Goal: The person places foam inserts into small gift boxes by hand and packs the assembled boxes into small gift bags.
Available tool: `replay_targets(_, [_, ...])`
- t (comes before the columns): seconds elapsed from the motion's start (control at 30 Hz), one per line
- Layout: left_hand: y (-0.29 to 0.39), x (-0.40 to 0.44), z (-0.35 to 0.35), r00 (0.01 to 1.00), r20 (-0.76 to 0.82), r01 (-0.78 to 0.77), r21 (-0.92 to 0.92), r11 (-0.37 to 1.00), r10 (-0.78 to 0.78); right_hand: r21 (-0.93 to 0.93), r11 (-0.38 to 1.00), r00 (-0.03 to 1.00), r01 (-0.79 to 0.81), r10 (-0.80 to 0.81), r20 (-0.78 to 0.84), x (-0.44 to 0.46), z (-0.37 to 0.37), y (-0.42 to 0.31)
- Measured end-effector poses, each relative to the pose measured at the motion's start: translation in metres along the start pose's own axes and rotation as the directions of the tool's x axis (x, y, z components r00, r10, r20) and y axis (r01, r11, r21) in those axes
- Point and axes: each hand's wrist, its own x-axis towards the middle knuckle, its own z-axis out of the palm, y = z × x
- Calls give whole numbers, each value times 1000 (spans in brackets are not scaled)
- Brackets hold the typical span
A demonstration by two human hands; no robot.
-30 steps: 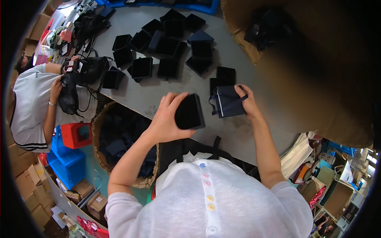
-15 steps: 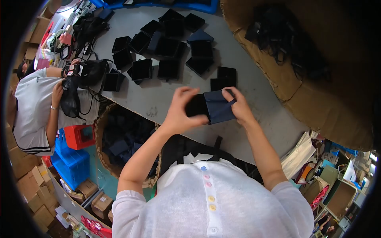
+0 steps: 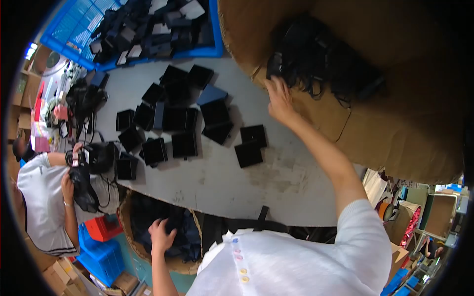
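My left hand is over the round-edged carton of dark pieces at the lower left, fingers apart and nothing visible in them. My right hand reaches to the edge of the large brown cardboard box at the upper right. Its fingers are slightly spread beside a heap of black strapped items, and I see nothing held. Between the hands, several open black boxes lie in a loose group on the grey table. Two more black boxes sit nearer my right arm.
A blue crate full of dark box parts stands at the table's far edge. At the left a co-worker in a white shirt handles a black bag. A red container and blue bins stand below.
The view has shifted, showing more of the blue crate. My hands have parted: left down to the carton, right up to the cardboard box. The black box and navy piece have left them.
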Motion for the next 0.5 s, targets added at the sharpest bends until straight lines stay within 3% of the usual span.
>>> replay_targets(0.03, [1, -12, -5, 986, -118, 143, 229, 963, -118, -154, 981, 992, 121, -116, 45, 35, 2, 23])
replay_targets(0.07, [-1, -12, -7, 988, -84, 142, 114, 983, -133, -297, 925, 971, 236, -213, 109, 62, 8, 44])
replay_targets(0.1, [-3, -10, -7, 989, -45, 141, -2, 990, -141, -309, 923, 974, 228, -211, 88, 83, 16, 61])
replay_targets(0.17, [7, 3, 1, 998, -61, 19, -183, 983, -31, -457, 794, 893, 401, -229, 386, 116, 33, 91])
replay_targets(0.2, [28, 9, -2, 994, -105, -44, -164, 986, 27, -548, 642, 822, 536, -247, 514, 127, 34, 96])
replay_targets(0.23, [48, 16, -9, 987, -139, -104, -138, 985, 85, -557, 649, 833, 518, -235, 501, 128, 23, 89])
replay_targets(0.3, [69, 37, -4, 964, -201, -211, -172, 962, 176, -427, 865, 790, 264, 60, 610, 118, -12, 56])
replay_targets(0.33, [86, 49, -6, 959, -200, -244, -208, 947, 203, -336, 937, 837, 95, 108, 536, 105, -15, 48])
replay_targets(0.4, [124, 71, -2, 931, -238, -330, -226, 916, 277, -35, 990, 964, -134, 139, 226, 55, -31, 17])
replay_targets(0.43, [147, 81, 0, 894, -272, -422, -245, 873, 356, 267, 879, 875, -395, 271, 401, 32, -46, -2])
replay_targets(0.47, [171, 91, 0, 831, -354, -524, -241, 817, 429, 406, 855, 918, -321, 176, 354, 0, -27, 2])
replay_targets(0.5, [201, 97, -9, 784, -363, -601, -237, 763, 504, 404, 702, 742, -586, 263, 617, -16, -59, -34])
